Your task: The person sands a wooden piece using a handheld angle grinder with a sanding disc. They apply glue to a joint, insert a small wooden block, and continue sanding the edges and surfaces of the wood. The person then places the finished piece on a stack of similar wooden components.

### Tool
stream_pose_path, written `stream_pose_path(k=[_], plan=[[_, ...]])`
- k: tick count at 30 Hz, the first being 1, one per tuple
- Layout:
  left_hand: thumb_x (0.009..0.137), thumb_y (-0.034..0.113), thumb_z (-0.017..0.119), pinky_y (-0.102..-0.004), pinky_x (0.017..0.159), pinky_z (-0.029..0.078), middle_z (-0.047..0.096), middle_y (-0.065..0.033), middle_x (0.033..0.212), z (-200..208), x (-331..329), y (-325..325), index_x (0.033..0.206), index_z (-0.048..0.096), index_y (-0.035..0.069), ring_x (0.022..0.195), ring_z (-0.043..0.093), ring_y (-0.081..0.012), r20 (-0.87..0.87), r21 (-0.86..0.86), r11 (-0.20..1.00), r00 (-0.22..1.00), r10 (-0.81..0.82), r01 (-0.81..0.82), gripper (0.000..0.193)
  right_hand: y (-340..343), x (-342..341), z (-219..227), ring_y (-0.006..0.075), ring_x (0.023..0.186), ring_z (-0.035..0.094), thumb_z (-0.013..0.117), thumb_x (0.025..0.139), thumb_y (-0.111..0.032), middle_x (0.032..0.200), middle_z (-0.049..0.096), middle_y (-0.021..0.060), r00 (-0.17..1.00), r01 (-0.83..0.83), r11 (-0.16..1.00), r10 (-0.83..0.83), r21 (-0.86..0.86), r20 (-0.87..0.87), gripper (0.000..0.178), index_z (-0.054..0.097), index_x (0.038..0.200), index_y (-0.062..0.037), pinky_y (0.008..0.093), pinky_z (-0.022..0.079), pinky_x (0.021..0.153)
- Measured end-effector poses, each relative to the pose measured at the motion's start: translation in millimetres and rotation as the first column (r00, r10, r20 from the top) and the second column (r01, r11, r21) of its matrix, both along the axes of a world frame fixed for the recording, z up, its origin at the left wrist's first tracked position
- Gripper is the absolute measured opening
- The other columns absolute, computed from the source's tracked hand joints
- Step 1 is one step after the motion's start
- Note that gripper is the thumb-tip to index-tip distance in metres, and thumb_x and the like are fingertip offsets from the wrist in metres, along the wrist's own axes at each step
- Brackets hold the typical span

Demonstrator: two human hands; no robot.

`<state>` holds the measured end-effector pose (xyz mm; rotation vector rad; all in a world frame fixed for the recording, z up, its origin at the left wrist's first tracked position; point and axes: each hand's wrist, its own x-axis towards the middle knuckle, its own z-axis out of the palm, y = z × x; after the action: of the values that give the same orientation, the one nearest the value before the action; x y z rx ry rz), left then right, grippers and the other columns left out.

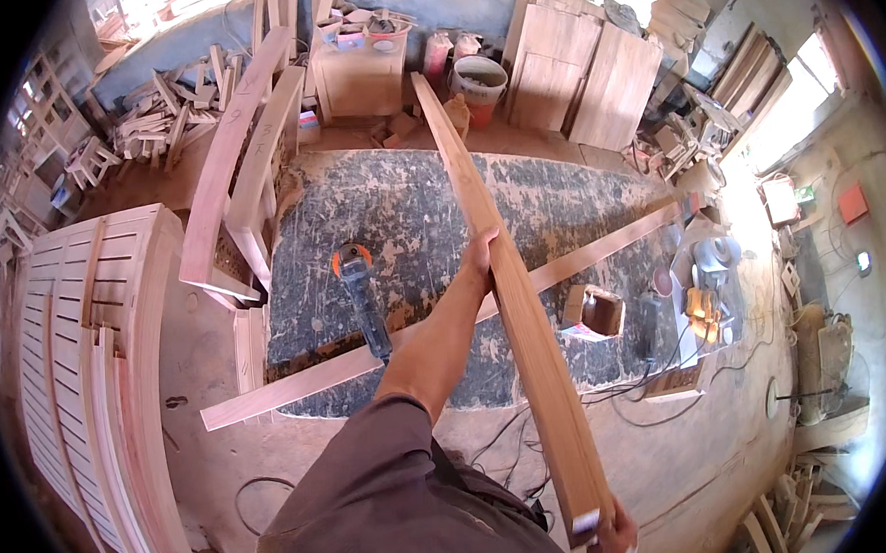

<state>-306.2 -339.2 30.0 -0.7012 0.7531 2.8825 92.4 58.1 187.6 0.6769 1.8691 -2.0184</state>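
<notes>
A long wooden beam (527,317) slants up over the worktable, its near end close to my body and its far end beyond the table's back edge. My left hand (481,251) grips it around the middle, fingers mostly hidden behind the wood. Down at the near end my right hand (614,540) holds the beam's right side, partly cut off by the picture's lower part. Beneath the beam, a second, paler plank (294,392) lies diagonally across the worn black worktable (358,186). A sander-like power tool with an orange rim (360,291) rests left of my left forearm.
On the table's right are an open cardboard box (595,312), a yellow power tool (704,315) and trailing cords. Thick boards (241,157) stand along the left side, beside a slatted wooden panel (60,327). A bucket (479,82) and cabinet doors (552,70) stand at the back.
</notes>
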Motion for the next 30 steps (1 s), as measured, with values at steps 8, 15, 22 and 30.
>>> stream_pose_path(k=[8, 15, 22, 30], plan=[[0.093, 0.03, 0.065, -0.0444, 0.082, 0.057, 0.068, -0.0121, 0.099, 38, 18, 7, 0.116, 0.062, 0.002, 0.091, 0.069, -0.0287, -0.034, -0.005, 1.0, 0.999, 0.023, -0.023, 0.036, -155, -183, 4, 0.0227, 0.094, 0.069, 0.085, 0.082, -0.036, 0.12, 0.067, 0.0116, 0.99, -0.124, 0.948, 0.098, -0.293, -0.1, 0.092, 0.043, 0.15, 0.01, 0.0356, 0.058, 0.076], [0.097, 0.026, 0.06, -0.0412, 0.087, 0.058, 0.066, -0.0112, 0.101, 55, 32, -5, 0.117, 0.062, 0.002, 0.098, 0.068, -0.0261, -0.261, -0.103, 0.992, 0.961, -0.094, 0.069, 0.031, -225, -298, -49, 0.0242, 0.096, 0.072, 0.062, 0.103, -0.014, 0.122, 0.069, 0.011, 0.996, -0.087, 0.91, 0.065, -0.405, -0.068, 0.047, 0.053, 0.147, 0.0013, 0.0399, 0.061, 0.082], [0.098, 0.025, 0.06, -0.0456, 0.088, 0.059, 0.066, -0.0147, 0.103, 77, 20, -10, 0.124, 0.056, -0.002, 0.096, 0.069, -0.0298, -0.09, 0.004, 0.998, 0.994, -0.057, 0.058, 0.038, -246, -303, -39, 0.0288, 0.1, 0.073, 0.059, 0.105, -0.013, 0.125, 0.069, 0.0168, 0.997, -0.031, 0.928, 0.002, -0.371, -0.077, 0.051, 0.047, 0.151, 0.0039, 0.044, 0.063, 0.081], [0.094, 0.034, 0.065, -0.0585, 0.087, 0.063, 0.065, -0.0261, 0.108, 83, 33, -19, 0.136, 0.045, -0.009, 0.097, 0.073, -0.0461, -0.03, -0.188, 0.982, 0.999, -0.022, 0.016, 0.063, -174, -233, -100, 0.0284, 0.088, 0.074, 0.06, 0.105, -0.021, 0.117, 0.071, 0.0222, 0.988, 0.018, 0.925, 0.042, -0.379, 0.148, 0.049, 0.053, 0.144, 0.0071, 0.037, 0.062, 0.075]])
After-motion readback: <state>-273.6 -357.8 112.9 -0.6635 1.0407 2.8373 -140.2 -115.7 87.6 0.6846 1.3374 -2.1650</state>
